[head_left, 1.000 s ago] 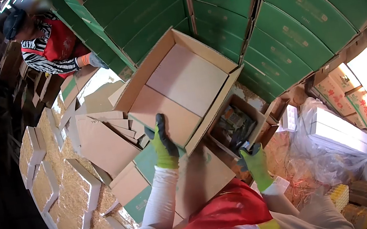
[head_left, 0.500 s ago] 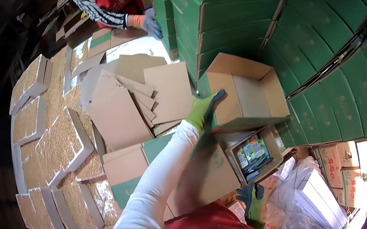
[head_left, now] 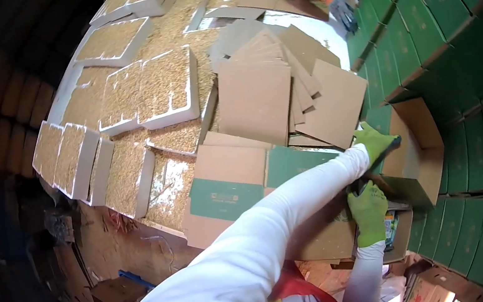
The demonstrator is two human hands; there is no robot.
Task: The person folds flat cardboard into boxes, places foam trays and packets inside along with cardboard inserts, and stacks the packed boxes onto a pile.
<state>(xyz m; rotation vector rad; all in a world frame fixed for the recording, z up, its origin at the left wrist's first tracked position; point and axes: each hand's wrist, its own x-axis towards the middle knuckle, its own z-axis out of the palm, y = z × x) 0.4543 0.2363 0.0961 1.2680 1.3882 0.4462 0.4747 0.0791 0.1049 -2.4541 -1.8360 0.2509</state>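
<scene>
An open cardboard box, green outside and brown inside, stands tilted at the right of the table. My left hand, in a green glove with dark fingertips, is closed on the box's left wall. Just below it, my right hand, gloved alike, is by the box's near corner. Its fingers curl away from view, and what they hold, if anything, is hidden. Partly covered by the right hand and the box, a smaller carton contains colourful printed packets. A flattened green-and-brown carton lies left of my hands.
Flat cardboard sheets are piled mid-table. White trays of grain-like material cover the left side. Stacked green boxes form a wall on the right. Across the table, a co-worker's gloved hand is beside the boxes.
My view has swung left, shifting the scene rightward. My right hand has risen from beside the small carton to the open box's near corner. My left hand stays on the box wall.
</scene>
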